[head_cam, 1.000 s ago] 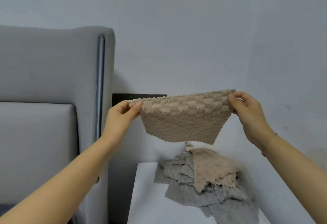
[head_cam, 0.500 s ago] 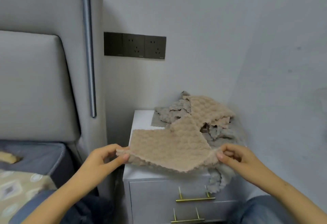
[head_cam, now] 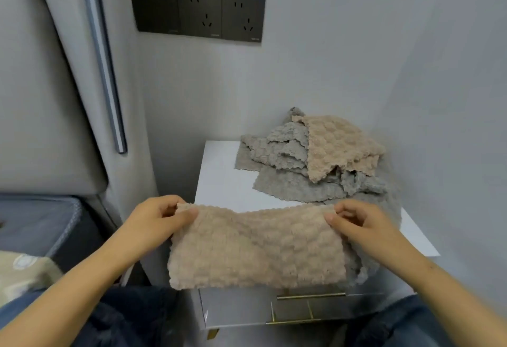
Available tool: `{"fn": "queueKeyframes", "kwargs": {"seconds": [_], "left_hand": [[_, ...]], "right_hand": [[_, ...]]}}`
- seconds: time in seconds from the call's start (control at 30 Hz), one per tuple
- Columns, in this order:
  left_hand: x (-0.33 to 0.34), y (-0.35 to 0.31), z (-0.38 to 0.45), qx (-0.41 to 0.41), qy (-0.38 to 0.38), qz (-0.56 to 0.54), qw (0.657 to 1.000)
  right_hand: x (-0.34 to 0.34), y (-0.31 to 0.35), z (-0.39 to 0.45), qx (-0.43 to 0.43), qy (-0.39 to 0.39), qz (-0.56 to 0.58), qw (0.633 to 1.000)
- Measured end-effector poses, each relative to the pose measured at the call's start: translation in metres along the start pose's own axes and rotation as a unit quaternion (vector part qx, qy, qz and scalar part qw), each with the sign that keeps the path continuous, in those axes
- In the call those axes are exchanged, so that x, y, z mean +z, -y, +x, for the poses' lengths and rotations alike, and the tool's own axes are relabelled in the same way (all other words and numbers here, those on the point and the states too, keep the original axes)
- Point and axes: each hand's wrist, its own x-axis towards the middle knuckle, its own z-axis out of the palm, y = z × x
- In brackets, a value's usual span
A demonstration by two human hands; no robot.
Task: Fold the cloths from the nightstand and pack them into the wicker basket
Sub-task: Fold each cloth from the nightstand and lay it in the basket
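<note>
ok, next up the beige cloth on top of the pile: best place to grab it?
Judging from this view, take the beige cloth by its pointed front corner, coming from the front over the bare nightstand top. That corner hangs free over the grey cloths, so a pinch there should lift it alone; the wall blocks the back and right side.

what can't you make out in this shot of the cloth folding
Head view only:
- Wicker basket: not in the frame at all.
- Nightstand front: the beige cloth pinched by the left hand and right hand covers the top edge and upper drawer.
- Cloth pile: the count is unclear, since the layers overlap.
- Bed: cut off by the left edge.
</note>
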Motion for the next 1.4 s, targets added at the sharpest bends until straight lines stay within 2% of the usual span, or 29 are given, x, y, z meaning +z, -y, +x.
{"fn": "queueKeyframes", "kwargs": {"seconds": [0.13, 0.23, 0.53, 0.67, 0.93, 1.03, 1.13, 1.3, 1.4], "left_hand": [[0.008, 0.018, 0.012, -0.063, -0.047, 0.028, 0.996], [0.010, 0.026, 0.011, -0.072, -0.086, 0.049, 0.993], [0.012, 0.028, 0.018, -0.114, -0.077, 0.091, 0.986], [0.010, 0.030, 0.021, -0.180, -0.045, 0.013, 0.983], [0.020, 0.037, 0.025, -0.240, -0.005, -0.053, 0.969], [0.017, 0.035, 0.025, -0.217, -0.048, -0.103, 0.970], [0.013, 0.029, 0.020, -0.158, -0.075, -0.093, 0.980], [0.009, 0.025, 0.012, -0.109, -0.035, -0.049, 0.992], [0.005, 0.022, 0.010, -0.098, -0.034, -0.059, 0.993]], "right_hand": [[0.018, -0.010, 0.026, -0.019, -0.008, -0.124, 0.992], [0.023, -0.023, 0.036, -0.056, -0.033, -0.267, 0.961], [0.038, -0.030, 0.045, -0.082, -0.107, -0.306, 0.943], [0.044, -0.031, 0.047, -0.090, -0.127, -0.335, 0.929], [0.049, -0.030, 0.046, -0.035, -0.110, -0.326, 0.938], [0.048, -0.029, 0.043, -0.010, -0.106, -0.332, 0.937], [0.044, -0.027, 0.040, 0.004, -0.075, -0.316, 0.946], [0.040, -0.023, 0.039, 0.024, -0.047, -0.225, 0.973], [0.039, -0.020, 0.033, 0.058, -0.068, -0.065, 0.994]]}}
